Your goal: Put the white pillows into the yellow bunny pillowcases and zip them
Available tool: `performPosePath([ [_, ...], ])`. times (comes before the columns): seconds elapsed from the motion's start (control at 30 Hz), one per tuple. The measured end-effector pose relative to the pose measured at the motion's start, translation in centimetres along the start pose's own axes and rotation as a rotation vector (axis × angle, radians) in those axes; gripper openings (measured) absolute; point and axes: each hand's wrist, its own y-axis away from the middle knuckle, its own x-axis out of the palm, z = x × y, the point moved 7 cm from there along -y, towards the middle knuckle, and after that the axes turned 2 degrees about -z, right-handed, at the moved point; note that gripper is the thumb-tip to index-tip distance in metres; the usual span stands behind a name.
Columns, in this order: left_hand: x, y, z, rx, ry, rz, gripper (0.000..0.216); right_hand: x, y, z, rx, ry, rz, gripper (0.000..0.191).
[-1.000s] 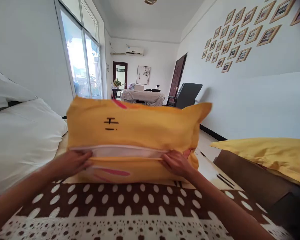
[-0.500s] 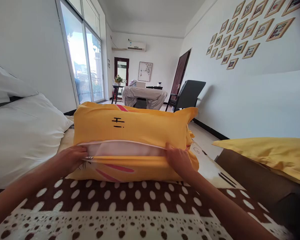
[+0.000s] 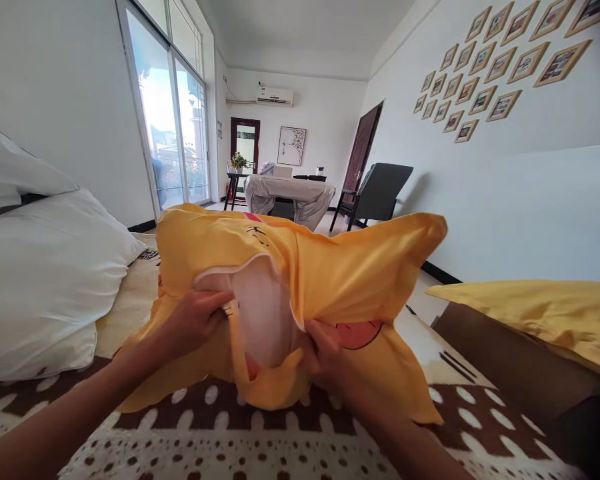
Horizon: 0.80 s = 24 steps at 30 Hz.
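Observation:
A yellow-orange pillowcase [image 3: 350,267] with printed black and red marks lies bunched on the bed in front of me. Its long opening gapes toward me and shows a pale inside; whether that is lining or filling I cannot tell. My left hand [image 3: 195,323] is closed on the left edge of the opening, thumb and fingers pinching the cloth. On the opposite edge my right hand [image 3: 323,350] is closed too, its fingers wrapped round the fabric. Between the hands the lower edge sags in a fold.
White pillows [image 3: 40,280] are piled on the left. The bed has a brown and cream spotted blanket [image 3: 200,443]. At the right, yellow cloth [image 3: 555,317] lies over a brown box-like thing [image 3: 500,360]. Beyond the bed stand a dark chair [image 3: 380,190] and a covered table [image 3: 290,190].
Both hands have come closer together, pulling the opening's ends inward. The long narrow slit has become a rounder gap, and the pillowcase's right corner sticks out farther right.

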Motion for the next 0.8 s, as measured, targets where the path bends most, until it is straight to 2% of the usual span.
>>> performPosePath([
  [0.07,1.5,-1.1,-0.8,-0.038,-0.068,0.134,0.026,0.3,0.2,1.1,-0.03,-0.042,0.05,0.029],
  [0.13,2.8,-1.5,0.0,-0.095,-0.144,0.277,0.025,-0.2,0.6,1.9,-0.08,-0.068,0.087,0.029],
  [0.2,3.1,-1.3,2.0,-0.116,-0.145,0.344,0.028,-1.2,1.4,2.4,-0.158,-0.075,0.129,0.03],
  [0.27,2.6,-0.8,5.0,-0.113,-0.077,0.335,0.032,-2.3,2.6,2.5,-0.214,-0.03,0.209,0.03],
  [0.33,1.8,0.0,8.4,-0.146,-0.013,0.309,0.035,-3.4,3.8,2.0,-0.221,0.048,0.291,0.031],
  [0.37,1.9,0.6,9.9,-0.175,0.033,0.368,0.036,-3.9,4.3,1.6,-0.215,0.093,0.316,0.031],
  [0.47,1.4,2.0,12.4,-0.275,0.085,0.404,0.037,-5.7,4.9,0.3,-0.231,0.226,0.302,0.031],
  [0.53,0.7,2.5,12.3,-0.339,0.076,0.348,0.039,-6.6,4.8,-0.5,-0.256,0.312,0.279,0.032],
  [0.67,0.1,3.1,9.0,-0.407,0.281,0.192,0.044,-7.4,4.2,-1.7,-0.27,0.432,0.319,0.037],
  [0.73,0.1,3.2,7.9,-0.543,0.488,0.014,0.047,-7.4,4.2,-1.7,-0.281,0.478,0.352,0.037],
  [0.8,0.6,3.3,7.7,-0.772,0.673,-0.236,0.052,-6.9,4.6,-1.3,-0.304,0.507,0.393,0.032],
])
